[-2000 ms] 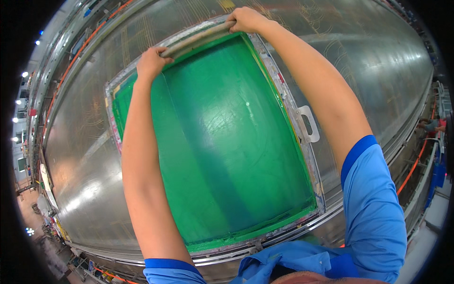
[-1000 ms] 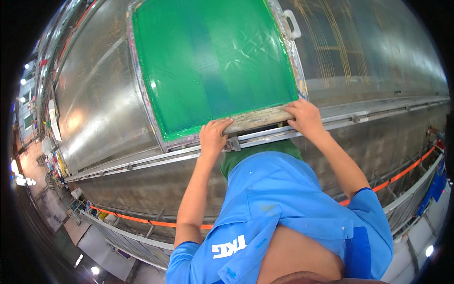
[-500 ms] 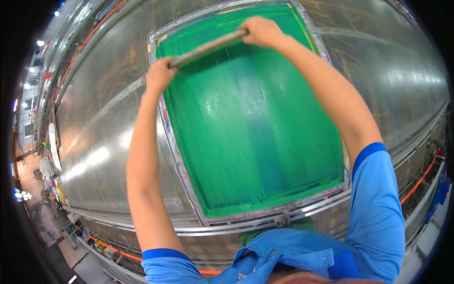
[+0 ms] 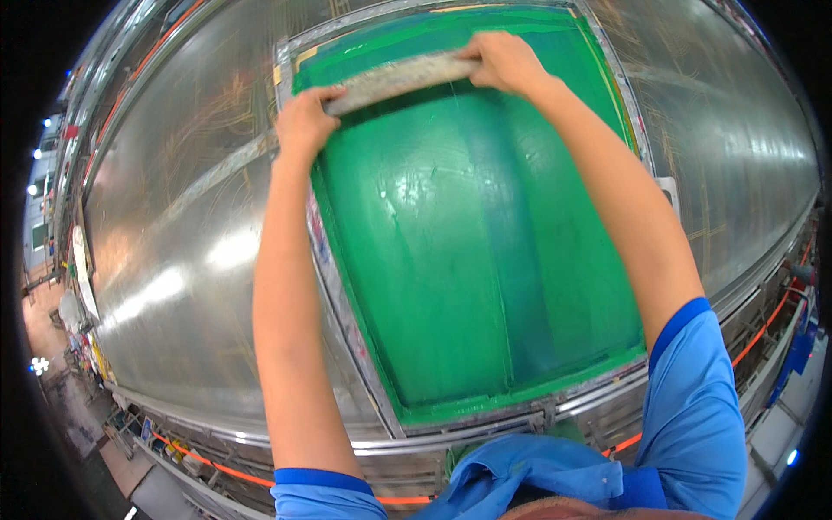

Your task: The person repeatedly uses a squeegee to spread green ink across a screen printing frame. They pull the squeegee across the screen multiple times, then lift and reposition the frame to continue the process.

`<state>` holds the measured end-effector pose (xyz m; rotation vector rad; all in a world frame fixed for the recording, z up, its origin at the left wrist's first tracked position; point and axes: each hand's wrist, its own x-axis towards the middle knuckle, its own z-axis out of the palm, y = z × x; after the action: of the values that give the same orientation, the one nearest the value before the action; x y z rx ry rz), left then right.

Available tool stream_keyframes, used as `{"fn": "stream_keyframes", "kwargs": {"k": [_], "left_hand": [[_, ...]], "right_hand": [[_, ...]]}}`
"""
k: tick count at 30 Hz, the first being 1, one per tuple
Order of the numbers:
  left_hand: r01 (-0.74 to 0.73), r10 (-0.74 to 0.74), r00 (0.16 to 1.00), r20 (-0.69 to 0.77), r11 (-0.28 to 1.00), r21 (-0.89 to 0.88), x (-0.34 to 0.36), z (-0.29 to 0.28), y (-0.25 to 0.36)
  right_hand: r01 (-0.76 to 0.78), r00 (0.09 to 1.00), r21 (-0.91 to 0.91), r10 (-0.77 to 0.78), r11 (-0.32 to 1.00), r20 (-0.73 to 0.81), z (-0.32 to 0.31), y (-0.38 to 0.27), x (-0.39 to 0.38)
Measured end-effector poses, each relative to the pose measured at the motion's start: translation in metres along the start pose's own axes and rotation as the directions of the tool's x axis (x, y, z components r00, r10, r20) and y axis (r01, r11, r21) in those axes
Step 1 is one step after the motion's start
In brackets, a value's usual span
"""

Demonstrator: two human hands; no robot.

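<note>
Both arms reach out over a screen printing frame whose green mesh (image 4: 433, 286) shows a darker blue-green band down its length. Near the far end I hold a long, pale, stained squeegee (image 4: 399, 82) crosswise. My left hand (image 4: 307, 123) is closed round its left end, thumb along the top. My right hand (image 4: 507, 65) grips the right end, slightly farther away. The squeegee's broad face is turned up toward me, and its lower edge is over the mesh; whether it touches is hard to tell.
A long metal table (image 4: 182, 251) extends to both sides under the frame's metal border (image 4: 355, 364). A metal rail (image 4: 234, 433) runs along the near edge, with an orange hose (image 4: 217, 468) below it. Assorted items (image 4: 87, 347) stand at far left beside the floor.
The squeegee has tilted, so more of its broad face shows now. Both hands still hold its ends near the far side. The whole view has shifted slightly, placing the frame farther right.
</note>
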<state>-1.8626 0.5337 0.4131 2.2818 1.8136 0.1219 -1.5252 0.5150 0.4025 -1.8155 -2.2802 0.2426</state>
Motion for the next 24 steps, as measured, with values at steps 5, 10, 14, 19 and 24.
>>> {"fn": "stream_keyframes", "kwargs": {"k": [5,10,14,19,24], "left_hand": [[-0.04,0.04,0.999,-0.002,0.993,-0.109,-0.176,0.012,0.025],[-0.047,0.052,0.998,0.023,0.985,-0.169,-0.377,0.031,0.056],[-0.062,0.067,0.997,0.041,0.99,-0.127,-0.512,0.042,0.083],[-0.006,0.022,0.992,0.128,0.992,-0.123,-0.574,0.032,0.099],[0.026,0.036,0.952,0.303,0.98,-0.199,-0.515,-0.007,0.087]], "right_hand": [[0.026,0.99,0.046,-0.032,0.999,0.136,-0.007,-0.058,-0.167],[0.086,0.981,0.147,-0.109,0.985,0.161,-0.013,-0.106,-0.349],[0.066,0.98,0.276,-0.114,0.959,0.164,-0.021,-0.14,-0.476],[0.081,0.97,0.298,-0.144,0.951,0.196,-0.04,-0.169,-0.536],[0.106,0.936,0.309,-0.199,0.945,0.29,-0.058,-0.142,-0.473]]}}
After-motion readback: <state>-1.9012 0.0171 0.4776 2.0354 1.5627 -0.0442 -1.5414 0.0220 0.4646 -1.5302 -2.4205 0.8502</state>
